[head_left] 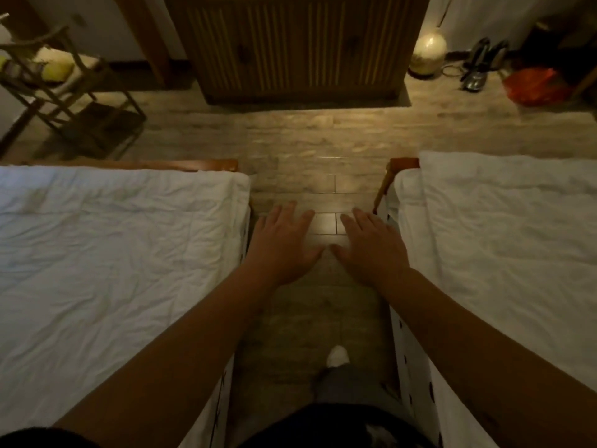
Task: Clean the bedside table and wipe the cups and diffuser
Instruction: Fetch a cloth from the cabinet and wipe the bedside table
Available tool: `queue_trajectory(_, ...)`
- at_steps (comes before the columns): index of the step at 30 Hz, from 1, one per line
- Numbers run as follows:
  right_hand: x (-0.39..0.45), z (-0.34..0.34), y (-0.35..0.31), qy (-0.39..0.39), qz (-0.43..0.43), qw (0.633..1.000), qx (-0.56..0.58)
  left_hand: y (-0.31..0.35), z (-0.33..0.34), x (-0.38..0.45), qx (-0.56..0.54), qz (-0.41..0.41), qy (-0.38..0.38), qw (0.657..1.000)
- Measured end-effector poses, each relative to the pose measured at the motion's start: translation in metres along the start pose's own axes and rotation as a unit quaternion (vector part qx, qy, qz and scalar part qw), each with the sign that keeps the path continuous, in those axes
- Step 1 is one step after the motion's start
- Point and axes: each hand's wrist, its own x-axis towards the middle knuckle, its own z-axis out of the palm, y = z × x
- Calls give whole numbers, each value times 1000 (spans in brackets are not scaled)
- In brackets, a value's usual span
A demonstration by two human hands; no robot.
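Bedside table, cups, diffuser: none visible ahead of either hand. Left hand (pixel 284 244) and right hand (pixel 368 245) flat, fingers spread, holding nothing, between two white beds (pixel 113 240). Best found first, with a cloth picked up before wiping.

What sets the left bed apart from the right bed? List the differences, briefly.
The left bed has its wooden footboard rail showing along nearly the whole far edge; the right bed shows only a wooden corner post. The left bed's cover lies as one crumpled sheet, while the right bed's has a second layer lying on top. Both are covered in white, creased bedding and flank the aisle of wood floor.
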Motion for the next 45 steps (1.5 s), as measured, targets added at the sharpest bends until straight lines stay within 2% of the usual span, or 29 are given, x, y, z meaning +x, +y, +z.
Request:
queue_trajectory(11,223,-46,54,37,16,999,-19,-63,-50,215,-2,-11,31,999)
queue_trajectory(23,504,-84,114,37,89,995,-24,-136,-114,521,21,80,3,997)
queue_trajectory(27,583,-93,154,46,100,993,-35,-136,-116,623,30,81,6,996)
queue_trajectory(34,775,-110,270,35,79,995,-43,-112,-116,849,51,82,6,995)
queue_trajectory(40,901,-153,340,22,74,996,-42,-96,-146,990,36,70,43,996)
queue_trajectory(45,1016,-178,383,13,56,998,-32,-108,-149,1111,20,62,45,997)
